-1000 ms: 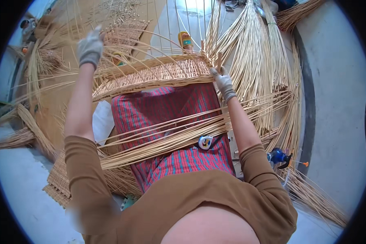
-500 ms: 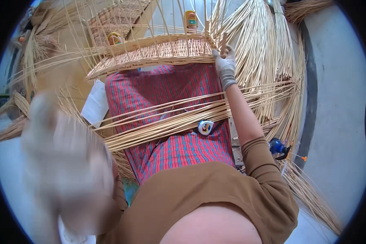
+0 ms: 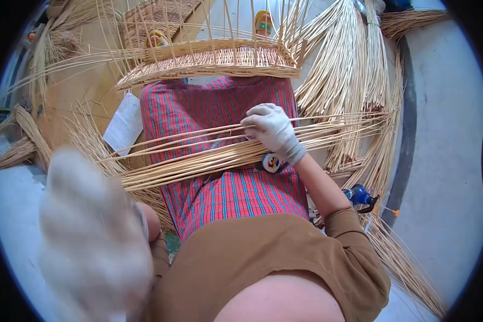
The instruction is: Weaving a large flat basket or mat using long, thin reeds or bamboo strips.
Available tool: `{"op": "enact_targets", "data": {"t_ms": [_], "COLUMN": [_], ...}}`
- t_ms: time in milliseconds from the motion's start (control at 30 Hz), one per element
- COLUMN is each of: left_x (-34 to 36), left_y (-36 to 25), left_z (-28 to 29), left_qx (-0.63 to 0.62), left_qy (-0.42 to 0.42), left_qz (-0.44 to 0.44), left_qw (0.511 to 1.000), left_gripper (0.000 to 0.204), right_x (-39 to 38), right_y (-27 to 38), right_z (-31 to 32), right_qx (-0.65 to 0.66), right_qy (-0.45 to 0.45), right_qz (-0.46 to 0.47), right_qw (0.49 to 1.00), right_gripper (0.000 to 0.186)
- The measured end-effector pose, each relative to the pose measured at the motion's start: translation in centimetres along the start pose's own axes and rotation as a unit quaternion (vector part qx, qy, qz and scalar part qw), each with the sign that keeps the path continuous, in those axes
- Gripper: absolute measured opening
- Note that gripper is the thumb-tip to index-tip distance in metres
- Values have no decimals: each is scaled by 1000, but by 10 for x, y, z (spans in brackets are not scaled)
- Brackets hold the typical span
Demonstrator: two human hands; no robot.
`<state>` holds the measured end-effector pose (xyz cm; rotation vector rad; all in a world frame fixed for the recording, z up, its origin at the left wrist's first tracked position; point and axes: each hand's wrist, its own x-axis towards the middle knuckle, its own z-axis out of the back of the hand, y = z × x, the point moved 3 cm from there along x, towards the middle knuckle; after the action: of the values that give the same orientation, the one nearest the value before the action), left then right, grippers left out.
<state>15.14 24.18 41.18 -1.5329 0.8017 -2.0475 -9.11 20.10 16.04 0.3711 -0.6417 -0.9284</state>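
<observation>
Item: bundle of long willow rods (image 3: 198, 161), laid crosswise over the lap on a red checked cloth (image 3: 225, 193), handy for drawing one at a time. Right hand (image 3: 273, 131), gloved, fingers curled onto the upper rods, picking among them. Left hand (image 3: 91, 247), gloved, raised close to the camera and blurred; cannot tell its grip. Half-woven basket (image 3: 209, 61) at the knees, upright stakes rising from its rim. Surroundings: further rod sheaves (image 3: 349, 70) on the floor at right, blue spray bottle (image 3: 359, 196) by the right elbow, small tape measure (image 3: 272, 162) under the wrist.
</observation>
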Motion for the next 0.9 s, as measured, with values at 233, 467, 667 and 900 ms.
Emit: {"op": "enact_targets", "data": {"t_ms": [233, 467, 667, 900], "left_x": [-66, -171, -171, -146], "left_y": [151, 218, 213, 196], "left_z": [-23, -27, -31, -52], "left_qx": [153, 290, 296, 287], "left_qy": [94, 184, 188, 133], "left_qz": [187, 225, 260, 160], "left_qw": [966, 912, 900, 935], "left_gripper": [16, 16, 19, 18], "right_x": [23, 9, 17, -3], "right_y": [19, -8, 37, 80], "right_z": [-37, -40, -10, -22], "right_qx": [-51, 4, 17, 47], "right_qy": [25, 12, -14, 90], "right_qz": [72, -64, 36, 97], "right_qw": [996, 998, 999, 990], "right_gripper": [17, 12, 16, 20]}}
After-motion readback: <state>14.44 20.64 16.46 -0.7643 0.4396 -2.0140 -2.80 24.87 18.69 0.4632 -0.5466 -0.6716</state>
